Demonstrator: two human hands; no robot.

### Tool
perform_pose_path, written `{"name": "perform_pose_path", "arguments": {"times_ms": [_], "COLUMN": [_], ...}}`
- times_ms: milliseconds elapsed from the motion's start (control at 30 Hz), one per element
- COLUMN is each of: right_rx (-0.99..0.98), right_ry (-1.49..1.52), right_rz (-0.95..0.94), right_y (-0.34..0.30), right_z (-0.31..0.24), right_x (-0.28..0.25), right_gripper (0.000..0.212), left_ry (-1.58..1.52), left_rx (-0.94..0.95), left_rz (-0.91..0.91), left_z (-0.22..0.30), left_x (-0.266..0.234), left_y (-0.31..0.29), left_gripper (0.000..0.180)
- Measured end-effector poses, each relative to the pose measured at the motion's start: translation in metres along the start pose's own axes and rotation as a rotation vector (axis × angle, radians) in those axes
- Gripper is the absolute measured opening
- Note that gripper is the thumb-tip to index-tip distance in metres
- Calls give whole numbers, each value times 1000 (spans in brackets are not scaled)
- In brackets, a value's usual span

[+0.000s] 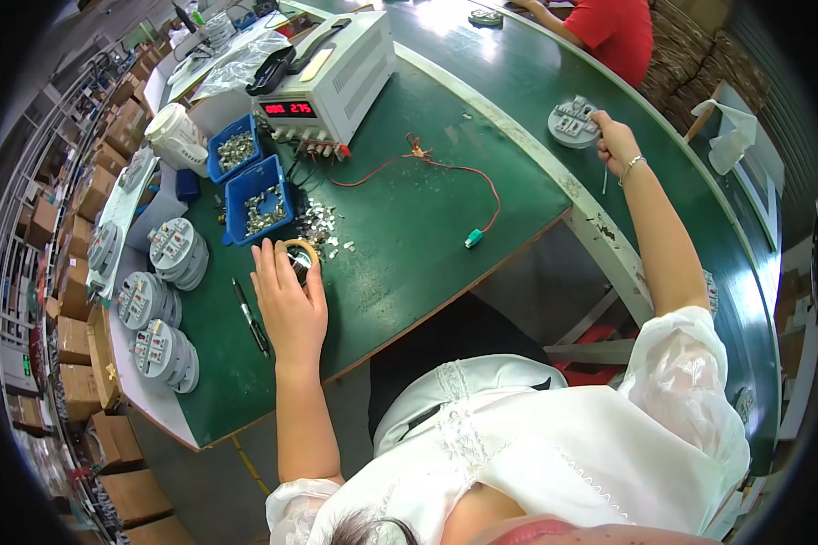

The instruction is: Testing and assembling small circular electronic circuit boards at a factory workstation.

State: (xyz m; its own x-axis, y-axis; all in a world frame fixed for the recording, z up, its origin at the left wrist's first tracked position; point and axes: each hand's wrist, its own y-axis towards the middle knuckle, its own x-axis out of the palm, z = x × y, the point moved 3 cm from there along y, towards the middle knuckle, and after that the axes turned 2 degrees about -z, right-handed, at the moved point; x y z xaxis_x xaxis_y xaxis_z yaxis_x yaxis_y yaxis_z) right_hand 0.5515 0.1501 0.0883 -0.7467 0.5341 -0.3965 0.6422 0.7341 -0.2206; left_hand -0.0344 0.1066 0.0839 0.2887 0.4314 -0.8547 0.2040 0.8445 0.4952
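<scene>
My right hand reaches out over the green conveyor belt at the right, fingers closed on the edge of a round white device with small parts on its top face. A bracelet is on that wrist. My left hand rests on the green worktable with its fingers stretched out. Its thumb and fingers lie beside a roll of yellowish tape, which they partly cover. Left of this hand lies a black and silver pen.
A power supply stands at the back; its red wire ends in a green connector. Blue bins of small metal parts sit beside scattered pieces. Stacked round devices line the left edge. A person in red sits across the belt.
</scene>
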Motion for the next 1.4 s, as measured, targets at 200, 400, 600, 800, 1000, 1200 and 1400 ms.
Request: {"name": "perform_pose_path", "arguments": {"times_ms": [200,400,600,800,1000,1200,1400], "right_rx": [-588,-764,-806,-802,-799,-794,-736], "right_ry": [-886,-545,-724,-680,-627,-632,-602], "right_rz": [491,133,27,173,143,152,130], "right_y": [64,-94,-125,-126,-140,-146,-145], "right_z": [37,-34,-8,-2,-15,-14,-21], "right_x": [-45,72,138,130,132,135,125], "right_gripper": [38,35,28,25,24,24,23], "left_ry": [-96,-37,-33,-274,-810,-641,-843], "left_rx": [19,-63,-77,337,725,544,381], "left_rz": [115,61,89,358,-721,-1004,-1451], "left_z": [6,-9,-4,77,190,190,211], "left_x": [7,7,5,-42,46,151,132], "left_y": [3,-6,-8,-17,-88,-118,-111], "left_gripper": [53,54,53,35,25,34,43]}}
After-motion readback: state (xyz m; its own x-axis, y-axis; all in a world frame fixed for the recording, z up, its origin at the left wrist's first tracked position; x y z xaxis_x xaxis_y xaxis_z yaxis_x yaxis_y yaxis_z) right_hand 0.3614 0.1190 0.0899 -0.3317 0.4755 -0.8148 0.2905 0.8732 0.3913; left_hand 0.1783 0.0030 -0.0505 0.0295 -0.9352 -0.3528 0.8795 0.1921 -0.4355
